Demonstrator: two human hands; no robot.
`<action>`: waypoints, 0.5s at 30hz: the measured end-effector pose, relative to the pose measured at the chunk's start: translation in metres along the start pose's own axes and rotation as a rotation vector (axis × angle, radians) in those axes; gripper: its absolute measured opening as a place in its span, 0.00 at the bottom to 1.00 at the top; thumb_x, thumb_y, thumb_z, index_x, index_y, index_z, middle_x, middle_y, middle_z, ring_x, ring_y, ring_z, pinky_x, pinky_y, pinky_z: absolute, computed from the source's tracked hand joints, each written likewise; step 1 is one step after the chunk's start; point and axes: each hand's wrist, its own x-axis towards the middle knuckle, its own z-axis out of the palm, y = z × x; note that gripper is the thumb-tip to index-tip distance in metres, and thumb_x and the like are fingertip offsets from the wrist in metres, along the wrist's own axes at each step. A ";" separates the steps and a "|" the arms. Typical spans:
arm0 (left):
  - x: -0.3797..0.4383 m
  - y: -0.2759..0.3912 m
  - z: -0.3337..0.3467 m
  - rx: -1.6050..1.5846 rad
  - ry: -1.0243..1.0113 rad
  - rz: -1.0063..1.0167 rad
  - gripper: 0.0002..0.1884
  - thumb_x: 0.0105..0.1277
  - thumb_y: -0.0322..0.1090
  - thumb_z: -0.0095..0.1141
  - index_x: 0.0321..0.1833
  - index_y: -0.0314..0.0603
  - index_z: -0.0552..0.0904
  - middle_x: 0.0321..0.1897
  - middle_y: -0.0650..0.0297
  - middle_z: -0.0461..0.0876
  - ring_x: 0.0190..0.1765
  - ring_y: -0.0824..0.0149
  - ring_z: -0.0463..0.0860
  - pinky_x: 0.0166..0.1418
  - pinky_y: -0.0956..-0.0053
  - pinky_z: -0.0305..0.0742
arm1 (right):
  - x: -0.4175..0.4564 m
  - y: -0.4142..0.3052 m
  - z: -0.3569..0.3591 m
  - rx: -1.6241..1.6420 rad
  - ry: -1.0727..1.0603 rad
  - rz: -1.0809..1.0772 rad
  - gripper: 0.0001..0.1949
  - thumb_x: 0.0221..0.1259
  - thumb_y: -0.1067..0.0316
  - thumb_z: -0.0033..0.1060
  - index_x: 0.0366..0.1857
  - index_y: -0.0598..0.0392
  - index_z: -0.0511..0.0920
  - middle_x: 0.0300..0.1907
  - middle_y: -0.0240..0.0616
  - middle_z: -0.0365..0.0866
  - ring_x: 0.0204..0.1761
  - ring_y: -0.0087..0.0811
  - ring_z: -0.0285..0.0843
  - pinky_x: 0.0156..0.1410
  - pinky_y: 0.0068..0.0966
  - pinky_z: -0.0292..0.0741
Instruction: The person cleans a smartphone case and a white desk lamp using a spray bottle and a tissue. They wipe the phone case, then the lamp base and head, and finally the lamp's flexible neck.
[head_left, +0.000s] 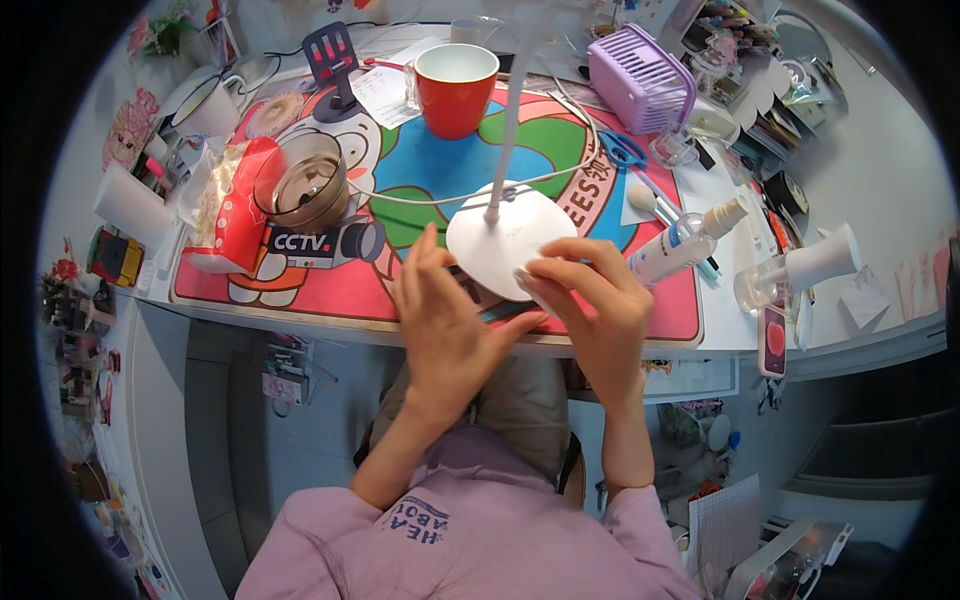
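Observation:
My left hand (448, 326) is raised over the desk's front edge, its thumb spread from the fingers, and I see nothing in it. My right hand (600, 304) is to its right, thumb and fingertips drawn together over the front edge of a round white lamp base (517, 229). A pale spot shows at those fingertips; whether it is a small object or a nail I cannot tell. From the base rises a thin white stem (507, 142), and a white cable (420, 201) runs across it. Beneath lies a colourful cartoon desk mat (360, 300).
A red mug (456, 94) and a dark phone stand (335, 75) are behind. Left are a brown glass bowl (304, 184) and a red tissue pack (232, 206). Right are a purple basket (641, 82), blue scissors (624, 150), a spray bottle (679, 244) and a white-capped bottle (795, 270).

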 end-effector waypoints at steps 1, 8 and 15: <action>0.002 0.005 0.007 0.024 0.012 -0.017 0.45 0.39 0.48 0.79 0.55 0.37 0.62 0.64 0.42 0.63 0.64 0.46 0.67 0.63 0.52 0.61 | 0.005 0.002 0.006 -0.020 -0.051 -0.023 0.09 0.48 0.78 0.68 0.34 0.60 0.81 0.39 0.38 0.78 0.40 0.35 0.78 0.42 0.27 0.76; 0.005 0.007 0.028 0.105 0.103 -0.050 0.38 0.40 0.39 0.74 0.50 0.38 0.62 0.62 0.45 0.68 0.64 0.48 0.66 0.62 0.53 0.58 | 0.010 0.012 0.007 -0.166 -0.351 -0.116 0.13 0.44 0.79 0.65 0.38 0.59 0.79 0.40 0.37 0.76 0.43 0.36 0.76 0.45 0.30 0.77; 0.003 0.006 0.025 0.111 0.105 -0.100 0.35 0.41 0.38 0.72 0.48 0.37 0.62 0.62 0.48 0.69 0.53 0.54 0.69 0.53 0.56 0.59 | 0.015 0.003 -0.003 -0.186 -0.483 -0.102 0.15 0.39 0.80 0.64 0.37 0.59 0.79 0.39 0.36 0.75 0.41 0.34 0.76 0.41 0.27 0.78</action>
